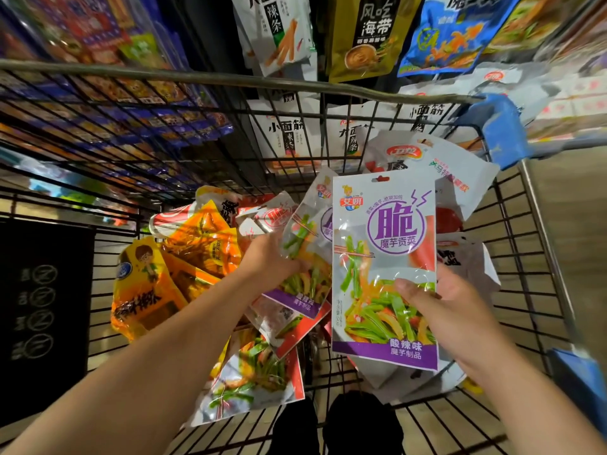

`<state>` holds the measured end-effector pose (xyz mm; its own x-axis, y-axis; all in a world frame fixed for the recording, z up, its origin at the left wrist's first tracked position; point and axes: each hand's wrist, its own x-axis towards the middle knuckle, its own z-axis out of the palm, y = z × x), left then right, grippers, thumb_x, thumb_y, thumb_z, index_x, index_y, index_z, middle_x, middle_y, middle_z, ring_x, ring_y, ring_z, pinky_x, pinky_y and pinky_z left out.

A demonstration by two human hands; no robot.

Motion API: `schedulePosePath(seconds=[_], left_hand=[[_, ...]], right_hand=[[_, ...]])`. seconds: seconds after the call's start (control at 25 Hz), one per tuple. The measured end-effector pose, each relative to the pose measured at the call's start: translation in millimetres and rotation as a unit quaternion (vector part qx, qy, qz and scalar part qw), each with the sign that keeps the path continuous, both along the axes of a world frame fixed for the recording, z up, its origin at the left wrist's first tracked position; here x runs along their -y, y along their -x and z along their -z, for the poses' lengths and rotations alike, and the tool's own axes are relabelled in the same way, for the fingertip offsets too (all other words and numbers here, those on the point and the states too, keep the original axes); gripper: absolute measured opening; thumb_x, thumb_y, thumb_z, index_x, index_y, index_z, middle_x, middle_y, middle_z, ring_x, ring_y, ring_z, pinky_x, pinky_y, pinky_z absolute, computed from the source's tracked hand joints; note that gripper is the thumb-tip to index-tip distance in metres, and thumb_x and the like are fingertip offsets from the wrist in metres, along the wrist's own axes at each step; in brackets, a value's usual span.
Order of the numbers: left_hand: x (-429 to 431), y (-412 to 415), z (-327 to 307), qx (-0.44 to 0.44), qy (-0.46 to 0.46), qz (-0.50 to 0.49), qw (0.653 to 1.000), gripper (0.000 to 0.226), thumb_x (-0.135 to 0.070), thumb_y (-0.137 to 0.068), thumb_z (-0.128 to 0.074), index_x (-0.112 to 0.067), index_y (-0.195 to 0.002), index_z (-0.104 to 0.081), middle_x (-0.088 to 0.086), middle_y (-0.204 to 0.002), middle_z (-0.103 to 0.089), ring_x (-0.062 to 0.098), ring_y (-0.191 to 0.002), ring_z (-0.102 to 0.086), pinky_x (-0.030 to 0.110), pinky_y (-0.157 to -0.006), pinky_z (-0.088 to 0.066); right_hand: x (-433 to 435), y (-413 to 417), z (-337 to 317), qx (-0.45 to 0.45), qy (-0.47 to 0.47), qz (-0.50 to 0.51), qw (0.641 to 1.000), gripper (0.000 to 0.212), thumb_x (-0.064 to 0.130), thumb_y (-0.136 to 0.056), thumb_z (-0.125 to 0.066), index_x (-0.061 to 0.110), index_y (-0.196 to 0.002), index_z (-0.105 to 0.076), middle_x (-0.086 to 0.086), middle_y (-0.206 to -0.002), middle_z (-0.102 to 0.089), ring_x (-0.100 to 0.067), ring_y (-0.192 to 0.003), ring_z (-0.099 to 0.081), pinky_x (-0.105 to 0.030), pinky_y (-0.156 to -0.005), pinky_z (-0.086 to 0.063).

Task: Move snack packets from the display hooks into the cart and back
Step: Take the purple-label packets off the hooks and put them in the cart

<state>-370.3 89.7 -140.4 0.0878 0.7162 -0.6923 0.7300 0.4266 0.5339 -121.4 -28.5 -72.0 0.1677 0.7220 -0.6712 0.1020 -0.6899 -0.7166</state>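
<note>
My right hand [456, 310] pinches a white and purple snack packet [384, 257] by its lower right side and holds it upright over the wire cart [525, 231]. My left hand [272, 261] grips a second packet of the same kind [308, 254], tilted, low in the cart. Under them lie several loose packets: orange ones [170, 267] at the left, white and red ones [437, 159] at the back right, and a white one with green strips [256, 372] near the front.
Snack packets [364, 34] hang from display hooks beyond the cart's far rim [230, 80], with more rows at the upper left [108, 103]. A blue corner guard [492, 126] sits on the cart's right rear corner. A dark panel [42, 307] stands at the left.
</note>
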Motion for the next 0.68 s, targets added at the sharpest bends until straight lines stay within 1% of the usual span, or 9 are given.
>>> schedulePosePath(seconds=[0.08, 0.12, 0.2, 0.24, 0.32, 0.44, 0.52, 0.6, 0.68], left_hand=[[13, 2, -16, 0.099, 0.042, -0.033, 0.994, 0.04, -0.024, -0.081, -0.088, -0.022, -0.114, -0.067, -0.004, -0.1, -0.078, 0.017, -0.095, -0.075, 0.033, -0.081, -0.063], [21, 3, -28, 0.176, 0.084, -0.075, 0.978, 0.041, -0.018, -0.083, -0.085, -0.022, -0.12, -0.068, -0.002, -0.105, -0.079, 0.017, -0.097, -0.077, 0.033, -0.083, -0.064], [39, 4, -51, 0.322, 0.16, -0.143, 0.922, 0.036, -0.01, -0.09, -0.075, -0.03, -0.12, -0.071, 0.001, -0.114, -0.079, 0.02, -0.104, -0.076, 0.031, -0.079, -0.063], [47, 3, -59, 0.364, 0.182, -0.173, 0.897, 0.035, -0.011, -0.092, -0.071, -0.033, -0.119, -0.072, 0.005, -0.118, -0.077, 0.025, -0.108, -0.075, 0.035, -0.079, -0.063], [60, -1, -78, 0.39, 0.178, -0.217, 0.877, 0.034, -0.029, -0.09, -0.068, -0.037, -0.122, -0.071, 0.005, -0.125, -0.075, 0.031, -0.114, -0.072, 0.048, -0.088, -0.06], [72, -3, -107, 0.395, 0.128, -0.213, 0.885, 0.049, -0.052, -0.082, -0.071, -0.043, -0.129, -0.066, -0.001, -0.133, -0.071, 0.028, -0.125, -0.066, 0.054, -0.104, -0.05], [79, 1, -124, 0.391, 0.108, -0.202, 0.891, 0.065, -0.048, -0.074, -0.08, -0.033, -0.134, -0.061, 0.0, -0.129, -0.073, 0.025, -0.119, -0.07, 0.049, -0.1, -0.054], [88, 6, -134, 0.376, 0.091, -0.182, 0.904, 0.061, -0.038, -0.07, -0.087, -0.027, -0.125, -0.066, 0.006, -0.12, -0.077, 0.027, -0.11, -0.074, 0.043, -0.087, -0.061], [100, 17, -140, 0.379, 0.09, -0.18, 0.903, 0.047, -0.029, -0.068, -0.091, -0.029, -0.111, -0.074, 0.012, -0.116, -0.077, 0.033, -0.104, -0.076, 0.041, -0.079, -0.064]], right_hand=[[-1, 0, 0, -0.026, -0.004, 0.014, 1.0, 0.027, 0.034, -0.095, -0.068, 0.053, -0.115, -0.064, 0.018, -0.111, -0.075, -0.006, -0.1, -0.073, -0.046, -0.093, -0.056], [-1, 1, 0, -0.044, -0.007, 0.02, 0.999, 0.029, 0.034, -0.095, -0.068, 0.052, -0.117, -0.064, 0.017, -0.113, -0.075, -0.007, -0.102, -0.073, -0.047, -0.094, -0.056], [-1, 4, -2, -0.072, -0.019, 0.025, 0.997, 0.032, 0.036, -0.093, -0.07, 0.05, -0.121, -0.064, 0.015, -0.117, -0.074, -0.009, -0.106, -0.072, -0.048, -0.097, -0.055], [-2, 7, -4, -0.08, -0.028, 0.027, 0.996, 0.033, 0.04, -0.091, -0.072, 0.05, -0.121, -0.064, 0.015, -0.118, -0.074, -0.009, -0.108, -0.071, -0.049, -0.099, -0.053], [-2, 13, -11, -0.091, -0.049, 0.035, 0.994, 0.042, 0.056, -0.08, -0.077, 0.05, -0.119, -0.065, 0.015, -0.119, -0.073, -0.009, -0.113, -0.068, -0.046, -0.104, -0.05], [3, 23, -27, -0.028, -0.076, 0.004, 0.997, 0.056, 0.082, -0.066, -0.069, 0.058, -0.117, -0.061, 0.027, -0.117, -0.07, 0.002, -0.115, -0.063, -0.035, -0.099, -0.049], [7, 34, -42, 0.028, -0.097, -0.028, 0.994, 0.047, 0.083, -0.071, -0.06, 0.059, -0.111, -0.06, 0.033, -0.107, -0.069, 0.013, -0.098, -0.064, -0.021, -0.081, -0.051], [12, 50, -57, 0.061, -0.131, -0.044, 0.989, 0.045, 0.082, -0.072, -0.059, 0.051, -0.105, -0.059, 0.031, -0.097, -0.07, 0.013, -0.085, -0.065, -0.009, -0.063, -0.049], [21, 65, -70, 0.091, -0.157, -0.064, 0.981, 0.053, 0.083, -0.069, -0.059, 0.047, -0.108, -0.052, 0.03, -0.096, -0.069, 0.012, -0.083, -0.065, -0.006, -0.063, -0.047]])
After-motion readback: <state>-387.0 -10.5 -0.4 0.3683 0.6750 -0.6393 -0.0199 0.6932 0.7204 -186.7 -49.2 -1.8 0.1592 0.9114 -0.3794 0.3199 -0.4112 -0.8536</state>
